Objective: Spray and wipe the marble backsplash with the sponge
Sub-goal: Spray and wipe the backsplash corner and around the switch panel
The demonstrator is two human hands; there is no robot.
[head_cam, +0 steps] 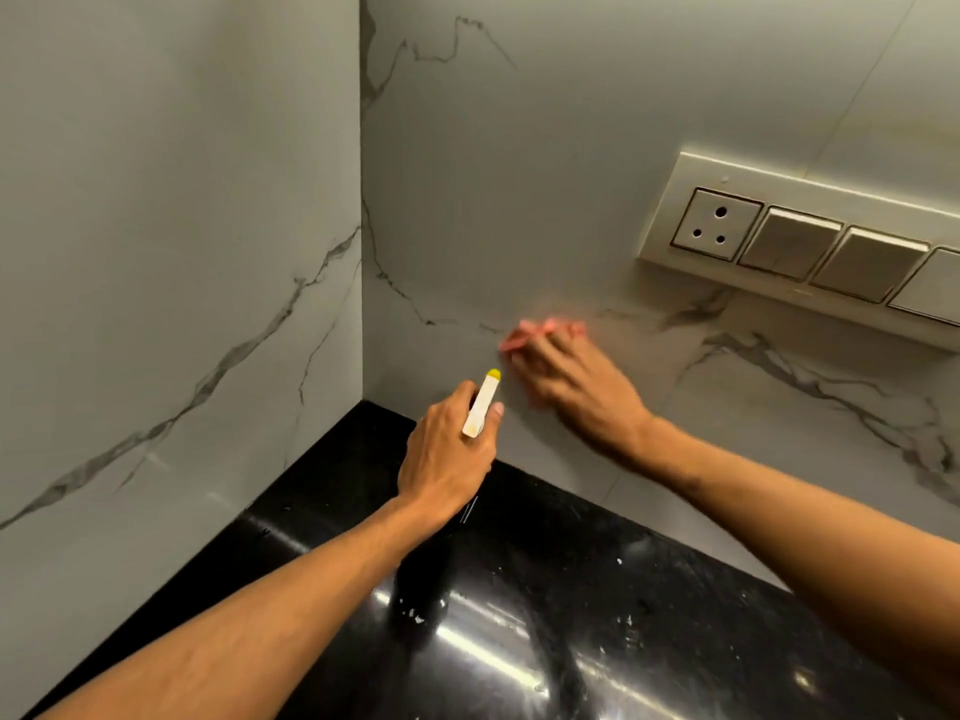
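The white marble backsplash [519, 174] with grey veins fills the back wall and meets a side wall at a corner. My right hand [576, 387] presses a pink sponge [524, 335] flat against the marble, fingers spread over it; both are motion-blurred. My left hand [447, 454] grips a spray bottle, whose white head with a yellow nozzle [484, 402] points at the wall just left of the sponge. The bottle's body is hidden behind my hand.
A cream switch plate [810, 241] with a socket and several switches is mounted on the backsplash, right of and above the sponge. The glossy black countertop [519, 615] lies below. The marble side wall [182, 252] closes the left.
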